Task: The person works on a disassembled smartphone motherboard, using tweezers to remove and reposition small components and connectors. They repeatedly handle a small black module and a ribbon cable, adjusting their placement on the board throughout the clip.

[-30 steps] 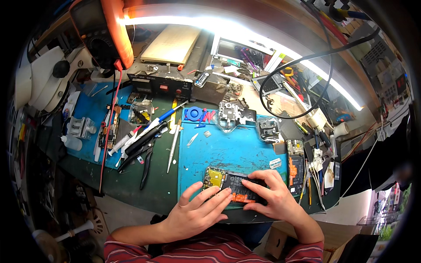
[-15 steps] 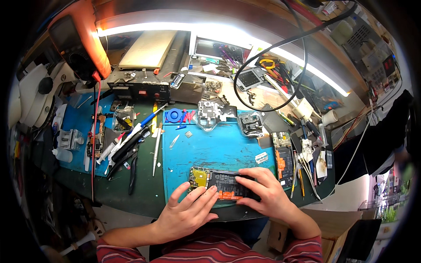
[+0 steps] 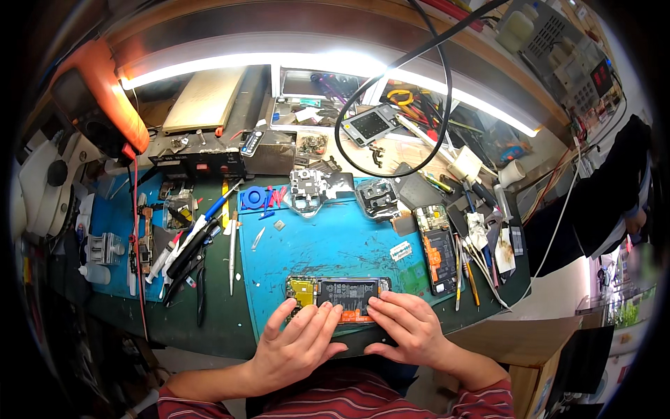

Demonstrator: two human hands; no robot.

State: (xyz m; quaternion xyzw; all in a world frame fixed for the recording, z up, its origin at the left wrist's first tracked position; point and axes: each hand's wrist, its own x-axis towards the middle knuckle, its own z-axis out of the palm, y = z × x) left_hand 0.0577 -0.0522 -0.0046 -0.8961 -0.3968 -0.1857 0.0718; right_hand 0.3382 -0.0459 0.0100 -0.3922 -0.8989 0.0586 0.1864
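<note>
Far left: red cable (image 3: pixel 137 209) running down past a stripped circuit board (image 3: pixel 145 237), then a syringe (image 3: pixel 162 258), black-handled pliers (image 3: pixel 202 297) and a slim silver tool (image 3: pixel 233 258) on the dark green table (image 3: pixel 220 325). The blue mat (image 3: pixel 307 248) comes next, with a blue ring (image 3: pixel 254 197) at its far left corner. Opened phone (image 3: pixel 342 292) lies flat near the mat's near edge, long side across: yellow-covered board (image 3: pixel 302 292) at its left end, black battery (image 3: pixel 349 292) to the right of that, orange strip along the near side. Left hand (image 3: pixel 296 342) reaches over the near edge — index finger set apart, the others close together with tips over the phone around the board/battery boundary, thumb clear of it. Right hand (image 3: pixel 412 328) is at the other end: fingers bunched side by side, tips on the battery's right end, thumb spread off toward the table edge. Neither hand looks clamped on anything; can't tell how hard the tips press. My read: step in hand is steadying and pressing the exposed insides, no tool in use. Next move calls for light, even pressure and the phone kept flat — board side looks the touchier. Right of that, a white blade (image 3: pixel 400 251) lies on the mat, and a second opened phone (image 3: pixel 437 251) sits beyond it, beside a bunch of thin tools (image 3: pixel 476 283).
</note>
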